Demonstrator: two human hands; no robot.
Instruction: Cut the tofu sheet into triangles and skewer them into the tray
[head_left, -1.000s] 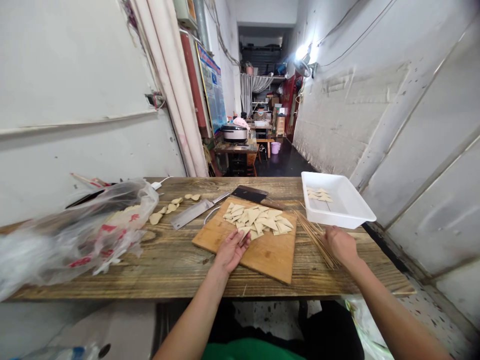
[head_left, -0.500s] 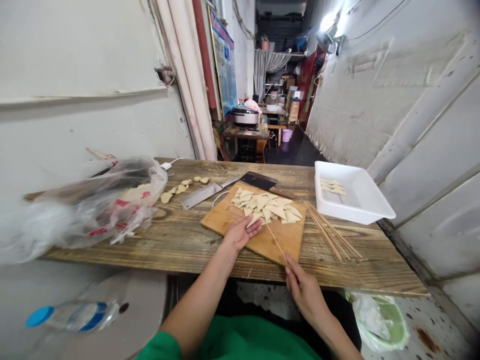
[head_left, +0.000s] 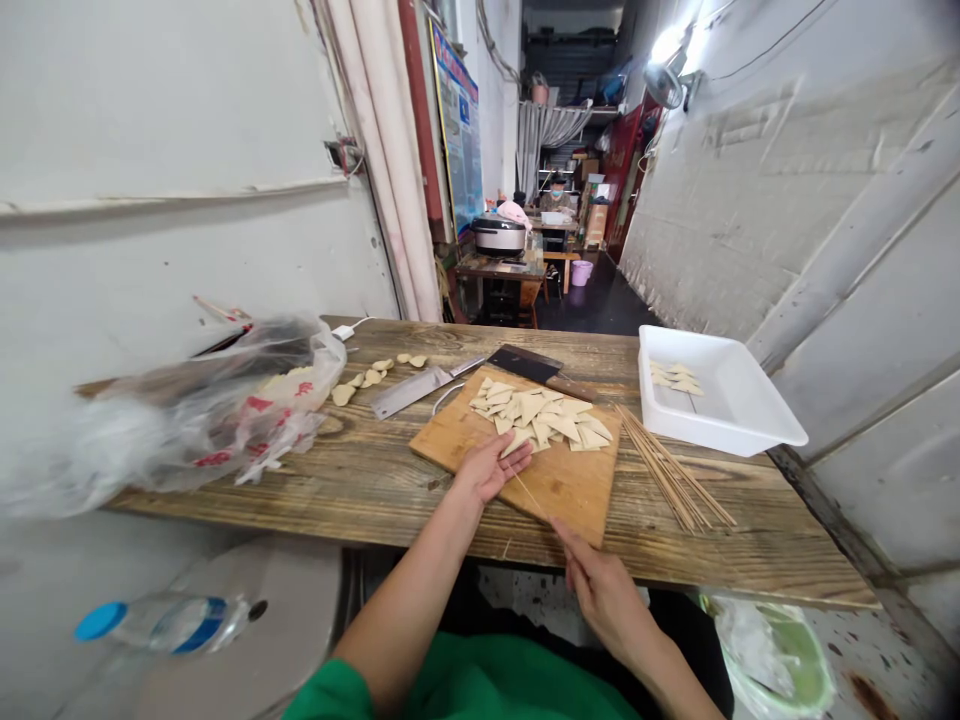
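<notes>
A thin stick [head_left: 531, 492] slants across the near part of a wooden board [head_left: 574, 490], pointing towards about eleven o'clock, with twelve straight away from the person. The right hand [head_left: 600, 588], at five o'clock at the board's near edge, pinches the stick's lower end between thumb and fingers. The upper end reaches the left hand [head_left: 491, 470], which lies palm up over the board's near-left part, a pale triangle [head_left: 516, 441] held between its thumb and loosely stretched fingers. Whether the stick's tip enters the triangle is too small to tell.

A loose heap of similar triangles [head_left: 551, 410] covers the board's far side, at one to two o'clock from the left hand. Just beyond the board at twelve lies a dark cleaver [head_left: 521, 363]; at ten, a silver cleaver [head_left: 412, 390], its handle angled towards two. Farther out at ten, small rounded pieces [head_left: 343, 395] lie in a line on the wooden table [head_left: 360, 490].

At three o'clock a bundle of sticks [head_left: 667, 470] fans towards the near edge. Past it, between two and three, a white tray [head_left: 720, 432] holds more triangles [head_left: 679, 380] around a stick. At nine sits a clear plastic bag [head_left: 277, 410] with red print. Below the table, a bottle [head_left: 176, 622] lies at eight and a green bin [head_left: 814, 650] stands at four. Far off towards twelve, a person [head_left: 557, 200] sits behind another table.
</notes>
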